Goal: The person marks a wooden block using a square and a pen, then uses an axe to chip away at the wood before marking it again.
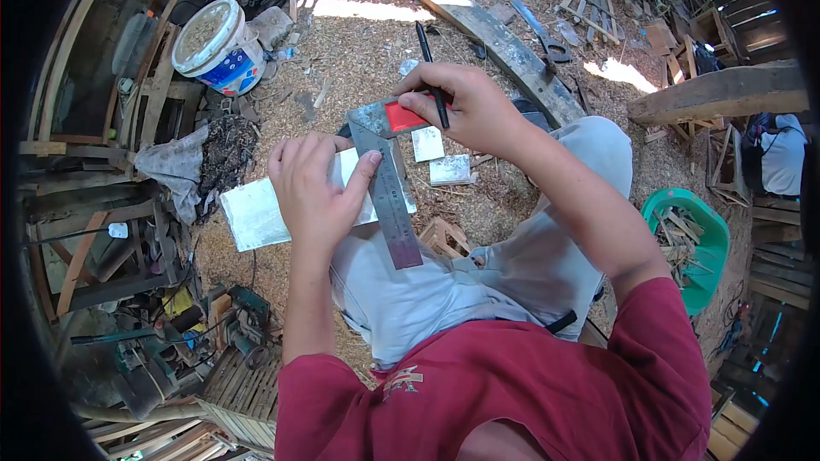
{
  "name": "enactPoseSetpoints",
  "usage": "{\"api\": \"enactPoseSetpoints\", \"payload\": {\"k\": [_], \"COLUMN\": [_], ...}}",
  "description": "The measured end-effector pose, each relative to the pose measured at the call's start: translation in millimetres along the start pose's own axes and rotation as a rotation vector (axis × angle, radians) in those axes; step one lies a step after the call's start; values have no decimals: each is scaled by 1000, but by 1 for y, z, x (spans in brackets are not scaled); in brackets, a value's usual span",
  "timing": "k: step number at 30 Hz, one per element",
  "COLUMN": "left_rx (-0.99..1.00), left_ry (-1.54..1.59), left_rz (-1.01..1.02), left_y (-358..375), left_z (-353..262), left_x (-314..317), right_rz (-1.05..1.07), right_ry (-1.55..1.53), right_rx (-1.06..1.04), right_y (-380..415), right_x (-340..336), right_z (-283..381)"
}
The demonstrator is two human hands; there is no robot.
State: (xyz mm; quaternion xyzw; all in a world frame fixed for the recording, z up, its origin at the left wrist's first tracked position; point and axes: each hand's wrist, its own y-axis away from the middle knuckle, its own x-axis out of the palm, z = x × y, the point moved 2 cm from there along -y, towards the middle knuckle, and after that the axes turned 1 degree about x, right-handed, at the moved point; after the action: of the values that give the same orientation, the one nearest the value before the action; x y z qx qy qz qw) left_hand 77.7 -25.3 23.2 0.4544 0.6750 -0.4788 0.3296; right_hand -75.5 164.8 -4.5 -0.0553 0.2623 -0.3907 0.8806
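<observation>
A pale, flat board [259, 215] lies across my lap, above the left thigh. Over its right end runs the steel blade of a try square [395, 220], its stock with a red patch pointing toward my right hand. My left hand [318, 183] is closed over the board, the thumb pressing on the square's blade. In my right hand [465, 107] a black pen [424, 44] is gripped, upper end pointing away from me. The right thumb touches the red part of the stock. Below that hand, small pale blocks [450, 170] sit beyond my lap.
Wood shavings cover the ground. A long plank [504, 38] lies ahead with a handsaw [544, 34] beside it. A white bucket [218, 47] stands at the left, a green basin [719, 248] of wood scraps at the right. Power tools [231, 320] lie at the lower left.
</observation>
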Motion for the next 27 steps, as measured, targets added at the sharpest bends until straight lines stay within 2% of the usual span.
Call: {"api": "enactPoseSetpoints", "payload": {"k": [10,27], "left_rx": [-8,-28], "left_ry": [-27,-35], "left_rz": [-5,4], "left_y": [1,2], "left_z": [-1,-1], "left_x": [0,0], "right_rz": [-51,1], "right_ry": [65,52], "right_rx": [-36,-47], "right_y": [-1,-4], "right_x": [2,1], "right_z": [-1,-3]}}
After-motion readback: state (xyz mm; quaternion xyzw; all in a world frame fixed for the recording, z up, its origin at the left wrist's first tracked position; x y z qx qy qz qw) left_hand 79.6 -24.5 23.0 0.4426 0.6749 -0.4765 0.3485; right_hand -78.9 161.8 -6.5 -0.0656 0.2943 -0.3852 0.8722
